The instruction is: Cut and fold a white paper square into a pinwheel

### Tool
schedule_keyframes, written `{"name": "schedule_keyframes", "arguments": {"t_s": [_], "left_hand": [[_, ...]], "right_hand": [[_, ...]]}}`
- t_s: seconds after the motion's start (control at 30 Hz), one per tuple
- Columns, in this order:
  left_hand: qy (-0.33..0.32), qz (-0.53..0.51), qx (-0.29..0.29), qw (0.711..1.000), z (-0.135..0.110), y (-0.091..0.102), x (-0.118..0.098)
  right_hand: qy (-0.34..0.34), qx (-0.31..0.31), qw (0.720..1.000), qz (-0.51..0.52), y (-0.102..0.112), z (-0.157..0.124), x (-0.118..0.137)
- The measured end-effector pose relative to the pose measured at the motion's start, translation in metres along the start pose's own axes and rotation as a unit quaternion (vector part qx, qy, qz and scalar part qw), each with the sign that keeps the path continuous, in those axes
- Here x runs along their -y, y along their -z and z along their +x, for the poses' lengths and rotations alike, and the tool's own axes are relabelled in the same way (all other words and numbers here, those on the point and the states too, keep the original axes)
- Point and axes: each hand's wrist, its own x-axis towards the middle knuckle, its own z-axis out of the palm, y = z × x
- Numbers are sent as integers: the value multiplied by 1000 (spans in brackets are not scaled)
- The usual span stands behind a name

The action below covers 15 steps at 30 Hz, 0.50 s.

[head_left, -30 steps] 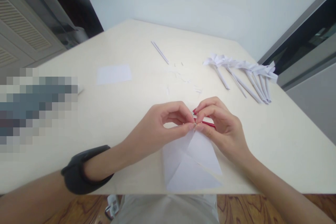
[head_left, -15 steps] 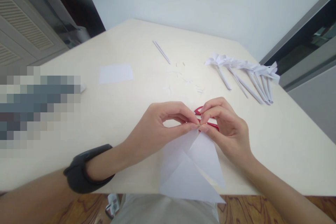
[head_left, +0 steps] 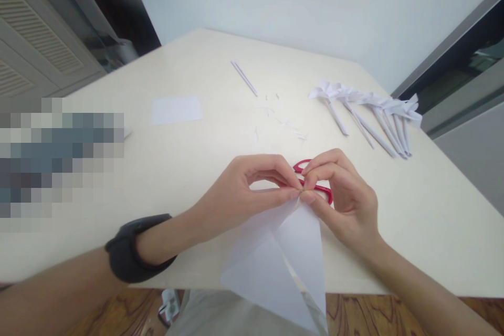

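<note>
A white sheet of paper (head_left: 263,262) with cuts running in from its edge hangs over the front of the table. My left hand (head_left: 252,189) pinches it at the upper tip between thumb and forefinger. Right beside that pinch, the thumb and forefinger of my right hand (head_left: 346,199) close on the same tip. What exactly sits between the fingertips is too small to make out. Behind my fingers lie red-handled scissors (head_left: 328,195), partly covered by my right hand.
Several white paper pinwheel-like pieces with rolled stems (head_left: 366,100) lie at the right on the table (head_left: 177,168). Two thin paper sticks (head_left: 244,79), scattered paper scraps (head_left: 285,122) and a small paper rectangle (head_left: 177,110) are farther back. A blurred-out patch covers the left.
The paper's lower part has swung left and down, and the gap between its flaps has shifted. Both hands keep their pinch, moving only slightly to the right in view.
</note>
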Motion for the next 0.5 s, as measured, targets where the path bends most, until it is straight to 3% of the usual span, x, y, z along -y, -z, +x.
{"name": "schedule_keyframes", "arguments": {"t_s": [0.3, 0.5], "left_hand": [[7, -17, 14, 1000, 0, 2, 1], [80, -95, 46, 991, 2, 3, 2]], "right_hand": [[-21, -5, 999, 27, -2, 2, 0], [-35, 14, 997, 65, 1, 1, -2]]}}
